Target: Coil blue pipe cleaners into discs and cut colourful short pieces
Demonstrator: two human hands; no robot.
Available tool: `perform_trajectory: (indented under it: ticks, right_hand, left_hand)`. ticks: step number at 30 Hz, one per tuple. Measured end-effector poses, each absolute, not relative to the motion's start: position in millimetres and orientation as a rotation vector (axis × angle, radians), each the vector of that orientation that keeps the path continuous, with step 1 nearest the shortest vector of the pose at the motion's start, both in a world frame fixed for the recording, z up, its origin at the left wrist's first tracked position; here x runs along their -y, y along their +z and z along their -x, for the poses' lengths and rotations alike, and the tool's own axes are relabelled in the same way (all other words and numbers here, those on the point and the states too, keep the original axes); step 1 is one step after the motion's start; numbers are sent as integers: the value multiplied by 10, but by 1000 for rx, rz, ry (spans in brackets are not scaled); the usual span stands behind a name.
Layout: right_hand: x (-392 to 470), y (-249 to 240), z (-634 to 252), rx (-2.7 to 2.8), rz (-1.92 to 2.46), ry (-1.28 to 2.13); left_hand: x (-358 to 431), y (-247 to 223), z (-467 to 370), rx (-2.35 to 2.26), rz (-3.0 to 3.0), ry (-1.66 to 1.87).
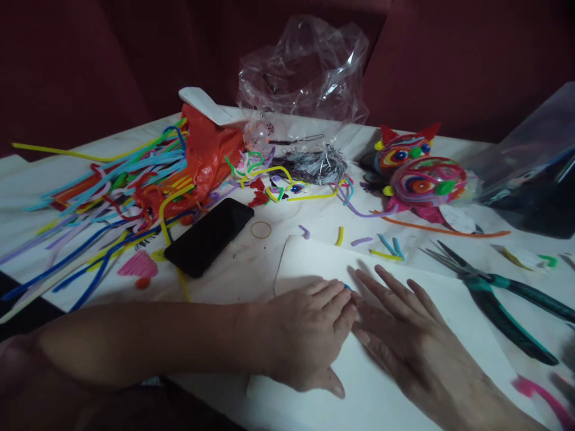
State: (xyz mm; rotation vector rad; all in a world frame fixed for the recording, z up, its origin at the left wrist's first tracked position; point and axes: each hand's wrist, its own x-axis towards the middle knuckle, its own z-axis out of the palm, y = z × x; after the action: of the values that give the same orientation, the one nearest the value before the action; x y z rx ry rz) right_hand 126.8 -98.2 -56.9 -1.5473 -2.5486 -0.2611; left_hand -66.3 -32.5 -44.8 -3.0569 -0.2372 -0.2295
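My left hand (309, 335) reaches in from the left and lies palm down over a white sheet of paper (309, 257), thumb held away from the fingers. A small blue piece (347, 287) peeks out at its fingertips; the rest of it is covered, and I cannot tell its kind. Close beside, my right hand (404, 335) is spread over the same sheet, its index finger meeting the left fingertips. Nothing shows in its fingers. Short pipe cleaner pieces (340, 235) lie beyond the sheet, and long-nose pliers (489, 287) with dark green handles rest open to the right.
A black phone (210, 236) lies left of the paper. Behind it, colourful pipe cleaners (121, 179) spill from a red plastic bag (211, 143). A clear plastic bag (305, 78) stands at the back. Two decorated animal-like crafts (429, 185) sit at the back right.
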Motion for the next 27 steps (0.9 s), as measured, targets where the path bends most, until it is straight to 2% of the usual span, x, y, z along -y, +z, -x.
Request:
perform_trajectory:
  ticks: [13, 21, 27]
  right_hand:
    - [958, -494, -1205, 2537, 1593, -395]
    - [979, -346, -1147, 2511, 1818, -129]
    - [1001, -320, -1161, 2498, 1876, -54]
  left_hand:
    - [224, -414, 677, 234, 3276, -256]
    - [171, -325, 669, 344, 3349, -244]
    - [152, -272, 650, 377, 3390, -200]
